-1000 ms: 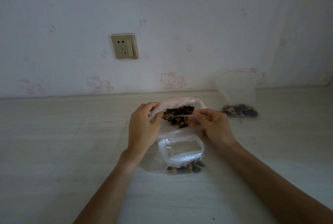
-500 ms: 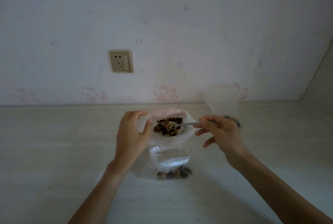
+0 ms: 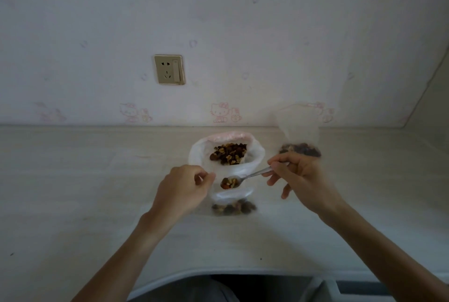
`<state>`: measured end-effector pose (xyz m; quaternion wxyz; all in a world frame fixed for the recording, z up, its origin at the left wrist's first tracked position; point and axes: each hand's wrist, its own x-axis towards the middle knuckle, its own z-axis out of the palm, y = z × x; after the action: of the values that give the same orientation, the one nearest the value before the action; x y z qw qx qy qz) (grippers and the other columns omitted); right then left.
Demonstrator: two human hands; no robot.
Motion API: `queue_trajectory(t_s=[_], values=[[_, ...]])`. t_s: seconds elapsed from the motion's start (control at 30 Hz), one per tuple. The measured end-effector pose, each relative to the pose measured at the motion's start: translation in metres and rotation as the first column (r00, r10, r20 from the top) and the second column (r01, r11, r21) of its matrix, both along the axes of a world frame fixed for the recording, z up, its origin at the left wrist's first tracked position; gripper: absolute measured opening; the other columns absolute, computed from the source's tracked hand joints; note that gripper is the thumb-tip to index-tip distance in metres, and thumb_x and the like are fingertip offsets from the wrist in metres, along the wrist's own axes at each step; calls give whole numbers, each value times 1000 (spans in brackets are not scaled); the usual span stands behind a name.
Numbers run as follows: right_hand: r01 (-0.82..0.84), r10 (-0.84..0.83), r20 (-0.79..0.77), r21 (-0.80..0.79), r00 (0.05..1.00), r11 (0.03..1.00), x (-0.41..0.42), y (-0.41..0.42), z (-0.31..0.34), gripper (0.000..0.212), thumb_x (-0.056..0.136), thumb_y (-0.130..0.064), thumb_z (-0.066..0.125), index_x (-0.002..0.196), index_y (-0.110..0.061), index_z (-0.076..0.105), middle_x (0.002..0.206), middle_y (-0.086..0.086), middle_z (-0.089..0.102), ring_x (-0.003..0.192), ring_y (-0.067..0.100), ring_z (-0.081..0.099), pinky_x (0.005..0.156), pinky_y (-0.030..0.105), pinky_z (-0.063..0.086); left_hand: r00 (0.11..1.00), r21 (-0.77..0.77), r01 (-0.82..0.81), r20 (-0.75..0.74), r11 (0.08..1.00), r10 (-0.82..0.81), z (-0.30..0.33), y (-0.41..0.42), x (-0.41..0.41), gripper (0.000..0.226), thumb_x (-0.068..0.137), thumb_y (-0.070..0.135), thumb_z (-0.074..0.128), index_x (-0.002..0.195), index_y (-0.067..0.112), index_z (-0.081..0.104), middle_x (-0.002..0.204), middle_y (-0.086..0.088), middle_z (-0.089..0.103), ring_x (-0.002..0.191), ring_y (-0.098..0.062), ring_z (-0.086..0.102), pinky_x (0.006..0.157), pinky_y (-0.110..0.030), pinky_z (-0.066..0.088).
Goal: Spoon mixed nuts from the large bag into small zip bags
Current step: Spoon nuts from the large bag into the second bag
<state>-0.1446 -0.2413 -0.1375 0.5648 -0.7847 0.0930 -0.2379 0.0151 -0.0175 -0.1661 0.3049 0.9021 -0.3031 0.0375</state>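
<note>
Steel spoon [image 3: 239,179] pinched in our right hand [image 3: 300,176], loaded, above small zip bag [image 3: 232,201] | left hand [image 3: 185,186] pinches its mouth | large bag [image 3: 227,153] behind | tip slowly, keep mouth wide.

A home was suggested: the wall [image 3: 243,22] filling the upper frame was papered with pink cartoon cats, a socket [image 3: 169,69] was set left of centre, above a pale counter [image 3: 73,180].
</note>
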Motion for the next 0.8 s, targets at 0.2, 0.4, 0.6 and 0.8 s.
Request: queue_trajectory(t_s=[0.2,0.4,0.6,0.8], values=[[-34,76,57,-531,995,846,-10,24,5,17,101,-23,60,109,-19,75,92,-15,74,71,11,71,61,36,59,990,-282,114,-50,953,-133,-6,7,-3,16,99,37,66,84,36,72,72,15,70,66,-5,65,58,-15,45],[4,244,174,-820,954,572,-17,29,12,17,104,-17,60,114,-12,74,102,-2,71,81,10,66,65,32,55,965,-478,170,-98,862,-245,-17,14,-15,17,101,35,60,93,27,73,82,10,72,67,-10,65,58,-28,54],[-26,117,175,-449,978,893,-5,16,6,13,99,-18,63,104,-17,75,92,-16,76,81,3,71,63,16,54,978,-453,114,-104,884,-179,-16,14,-12,16,100,29,64,88,25,73,73,4,69,63,-15,62,58,-21,46],[4,-12,29,276,1000,961,11,-3,-7,14,101,-6,59,103,-5,73,91,13,79,83,32,75,57,31,59,977,-416,136,-95,899,-192,-11,15,-6,21,101,36,61,89,27,75,63,12,62,51,-4,49,50,-14,35]])
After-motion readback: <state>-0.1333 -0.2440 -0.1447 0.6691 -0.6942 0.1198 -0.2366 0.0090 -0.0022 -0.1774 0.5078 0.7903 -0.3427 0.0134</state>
